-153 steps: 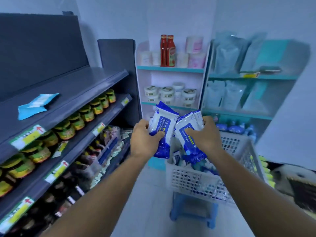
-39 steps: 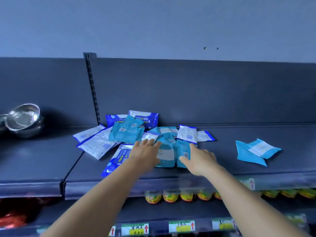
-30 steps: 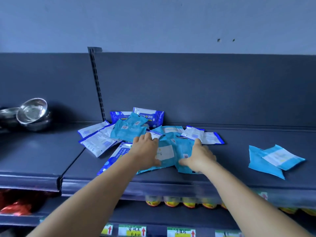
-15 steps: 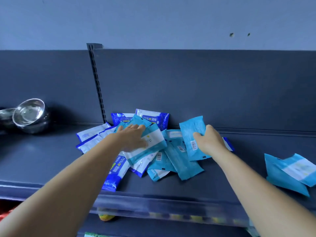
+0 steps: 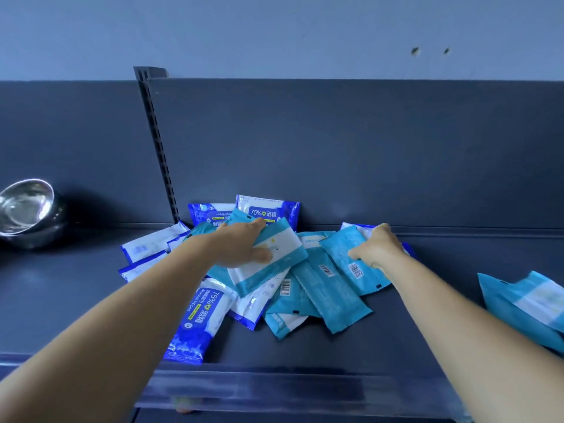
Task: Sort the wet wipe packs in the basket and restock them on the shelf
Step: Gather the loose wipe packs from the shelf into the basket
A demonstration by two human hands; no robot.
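Note:
A loose pile of wet wipe packs (image 5: pixel 317 297) lies on the dark grey shelf (image 5: pixel 396 337). It mixes teal packs with dark blue "75%" alcohol packs (image 5: pixel 198 322); two blue packs (image 5: pixel 268 209) lean against the back panel. My left hand (image 5: pixel 241 245) grips a teal-and-white pack (image 5: pixel 274 264) on top of the pile, fingers over its far edge and thumb on its face. My right hand (image 5: pixel 378 248) holds a teal pack with a barcode (image 5: pixel 351 264) at the pile's right side. Two more teal packs (image 5: pixel 528 303) lie apart at the far right.
Stacked steel bowls (image 5: pixel 27 206) sit on the neighbouring shelf section at the left. A slotted upright post (image 5: pixel 155 141) divides the back panels. The shelf's front lip (image 5: pixel 274 389) runs below my forearms. The basket is out of view.
My right hand has brought its teal pack down from a raised tilt to lie against the pile. My left hand keeps hold of the teal-and-white pack. The view has drawn closer.

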